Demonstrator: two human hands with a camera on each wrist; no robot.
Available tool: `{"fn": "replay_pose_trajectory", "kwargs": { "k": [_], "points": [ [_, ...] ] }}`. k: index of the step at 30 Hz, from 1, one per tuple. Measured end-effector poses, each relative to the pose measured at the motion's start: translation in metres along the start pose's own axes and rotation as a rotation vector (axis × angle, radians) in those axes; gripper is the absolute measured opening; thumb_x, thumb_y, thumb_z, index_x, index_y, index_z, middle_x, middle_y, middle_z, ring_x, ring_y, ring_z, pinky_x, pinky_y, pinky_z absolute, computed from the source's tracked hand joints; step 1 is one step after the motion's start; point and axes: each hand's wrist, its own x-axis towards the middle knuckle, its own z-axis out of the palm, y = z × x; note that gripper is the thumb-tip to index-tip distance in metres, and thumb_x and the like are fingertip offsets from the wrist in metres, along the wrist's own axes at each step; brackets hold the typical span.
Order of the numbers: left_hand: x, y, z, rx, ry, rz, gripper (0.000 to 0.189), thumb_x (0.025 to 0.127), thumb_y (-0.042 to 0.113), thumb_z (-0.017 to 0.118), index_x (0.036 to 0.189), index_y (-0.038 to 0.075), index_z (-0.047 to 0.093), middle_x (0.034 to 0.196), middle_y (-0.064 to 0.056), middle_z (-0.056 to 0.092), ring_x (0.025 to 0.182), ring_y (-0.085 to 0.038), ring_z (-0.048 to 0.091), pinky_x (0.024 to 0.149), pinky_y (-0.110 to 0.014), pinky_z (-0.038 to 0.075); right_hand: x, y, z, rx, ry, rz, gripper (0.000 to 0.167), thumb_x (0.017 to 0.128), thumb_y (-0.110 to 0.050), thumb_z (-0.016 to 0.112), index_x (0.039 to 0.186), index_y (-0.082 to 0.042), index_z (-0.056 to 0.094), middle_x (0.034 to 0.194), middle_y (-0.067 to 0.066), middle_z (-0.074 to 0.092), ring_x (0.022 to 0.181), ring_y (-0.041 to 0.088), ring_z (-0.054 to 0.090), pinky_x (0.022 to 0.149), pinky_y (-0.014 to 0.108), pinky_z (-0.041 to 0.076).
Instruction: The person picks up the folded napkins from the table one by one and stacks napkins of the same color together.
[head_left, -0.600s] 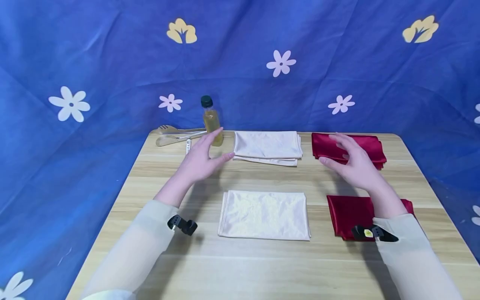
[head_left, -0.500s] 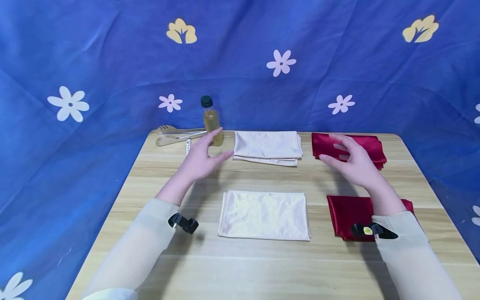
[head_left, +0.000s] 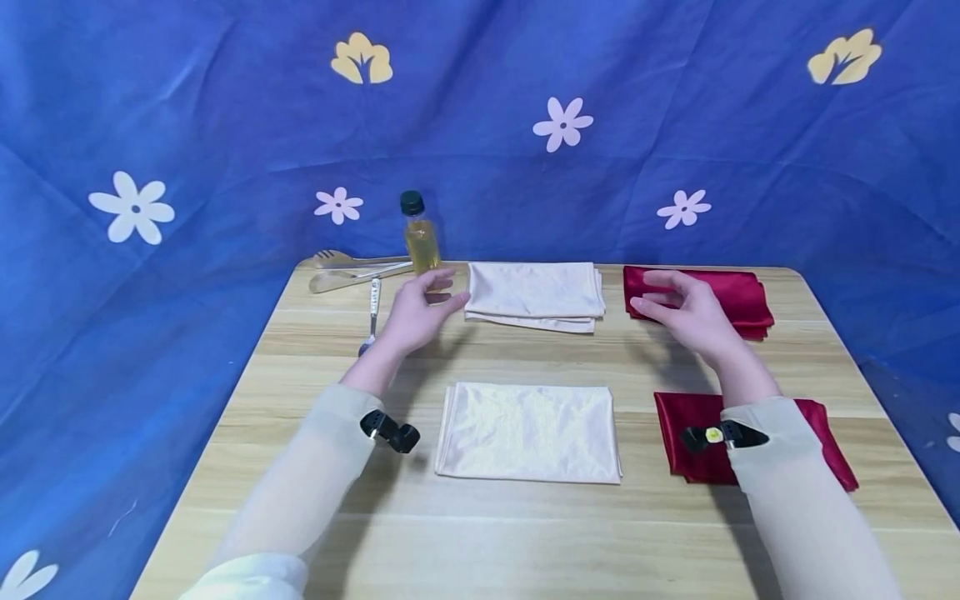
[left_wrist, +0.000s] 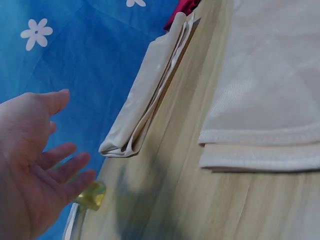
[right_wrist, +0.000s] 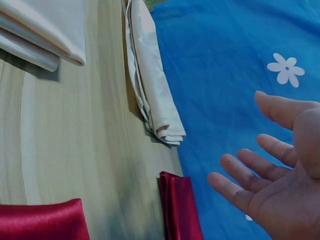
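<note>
Just left of the far white cloth (head_left: 532, 287), seen from the head: left hand (head_left: 420, 315), in front of the bottle (head_left: 422, 242), grip fairly wide around nothing. Farther left of that cloth: tongs (head_left: 330, 283) and spoon (head_left: 375, 298). To its right: far red cloth (head_left: 738, 296), flat on the counter (head_left: 525, 542), partly covered from this angle by right hand (head_left: 693, 317), thumb and fingers apart, nothing held. Directly in front of it: near white cloth (head_left: 532, 433). In front and to its right, partly under the right sleeve (head_left: 810, 475): near red cloth (head_left: 690, 412). Judging by the layout: folding done on all four cloths, no unfolded one left in sight, none gripped or lifted.

From the left wrist: visible gap between fingers and far white cloth. Pale, satiny, folded into a long stack with slightly uneven layers. Nearer than it: near white cloth, smooth on top, with stitched hems.

From the right wrist: thumb well away from loosely bent fingers. Just past the end of the far white cloth, apart from it: far red cloth, deep-coloured, glossy, neatly layered.
</note>
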Motion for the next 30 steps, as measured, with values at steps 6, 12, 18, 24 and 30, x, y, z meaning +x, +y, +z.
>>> {"fn": "replay_pose_trajectory", "kwargs": {
  "k": [6,12,18,24,30],
  "points": [
    [0.01,-0.009,0.009,-0.057,0.033,-0.03,0.055,0.1,0.026,0.078,0.146,0.002,0.06,0.138,-0.026,0.064,0.123,-0.04,0.066,0.1,-0.049,0.058,0.017,0.011,0.008,0.016,0.012,0.029,0.057,0.101,-0.023,0.077,0.148,-0.001,0.055,0.149,0.021,0.057,0.124,0.029,0.065,0.086,0.012,0.053],
    [0.024,-0.021,0.015,-0.071,0.032,-0.067,0.052,0.1,0.022,0.077,0.142,-0.004,0.061,0.134,-0.023,0.068,0.12,-0.036,0.068,0.095,-0.044,0.06,0.03,0.02,0.014,0.034,0.007,0.046,0.053,0.101,-0.019,0.077,0.145,0.004,0.058,0.142,0.025,0.062,0.108,0.014,0.069,0.082,0.013,0.055],
    [0.035,-0.031,0.018,-0.103,0.057,-0.147,0.045,0.1,0.016,0.076,0.138,-0.007,0.064,0.13,-0.024,0.07,0.118,-0.036,0.069,0.097,-0.041,0.059,0.044,0.031,0.018,0.084,-0.03,0.059,0.049,0.101,-0.01,0.074,0.143,0.009,0.058,0.139,0.029,0.063,0.101,0.005,0.068,0.083,0.015,0.056],
    [0.039,-0.033,0.024,-0.119,0.063,-0.223,0.043,0.098,0.018,0.079,0.13,-0.007,0.067,0.126,-0.025,0.07,0.113,-0.037,0.07,0.097,-0.042,0.059,0.061,0.037,0.03,0.104,-0.084,0.103,0.049,0.102,-0.009,0.072,0.142,0.013,0.056,0.137,0.03,0.063,0.104,0.012,0.069,0.095,0.032,0.06],
    [0.044,-0.029,0.033,-0.13,0.088,-0.268,0.038,0.097,0.024,0.08,0.121,-0.005,0.073,0.12,-0.021,0.072,0.108,-0.034,0.071,0.101,-0.042,0.056,0.071,0.038,0.044,0.065,-0.081,0.14,0.051,0.101,-0.012,0.074,0.14,0.015,0.055,0.134,0.031,0.064,0.106,0.021,0.068,0.089,0.028,0.06]
  ]
}}
